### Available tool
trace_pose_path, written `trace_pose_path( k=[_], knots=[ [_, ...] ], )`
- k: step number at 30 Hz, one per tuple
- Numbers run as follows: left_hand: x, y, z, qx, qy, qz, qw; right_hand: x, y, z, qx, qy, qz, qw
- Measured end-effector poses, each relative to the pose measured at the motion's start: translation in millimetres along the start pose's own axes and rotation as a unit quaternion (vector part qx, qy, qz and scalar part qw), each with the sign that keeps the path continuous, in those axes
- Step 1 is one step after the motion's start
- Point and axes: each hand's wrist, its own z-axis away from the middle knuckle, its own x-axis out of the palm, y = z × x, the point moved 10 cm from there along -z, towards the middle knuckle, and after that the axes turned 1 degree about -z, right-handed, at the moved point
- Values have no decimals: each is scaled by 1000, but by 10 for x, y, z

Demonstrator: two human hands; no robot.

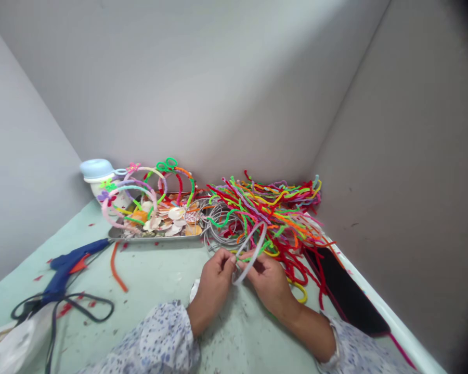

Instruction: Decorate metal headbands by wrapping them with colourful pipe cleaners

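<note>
My left hand (216, 275) and my right hand (270, 283) meet fingertip to fingertip just above the table, both closed in a pinch. Between them a thin white headband (260, 240) stands tilted, its curve rising away from me. A green pipe cleaner (253, 257) crosses the headband near the fingers. The left fingertips pinch it beside the band. Its other part runs into the right fingers, which also press on the band. Exactly how it loops around the band is hidden by the fingers. Behind the hands lies a big pile of coloured pipe cleaners (273, 210).
A metal tray (159, 239) of shells (175, 213) stands at the back left, with several fuzzy decorated headbands (140, 171) on it. Coiled silver wire (222, 228) is beside it. A blue glue gun (64, 270), a blue-lidded bottle (97, 171) and a black flat object (347, 291) flank the work area.
</note>
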Motion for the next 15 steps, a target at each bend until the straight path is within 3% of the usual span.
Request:
trace_pose_path(
  k=[8, 15],
  knots=[
    [-24, 63, 5, 17, 10, -24, 1000, -22, -75, -2, -17, 0, 34, 999],
    [42, 17, -24, -12, -38, 84, 996, 51, -14, 4, 9, -24, -87, 996]
  ],
)
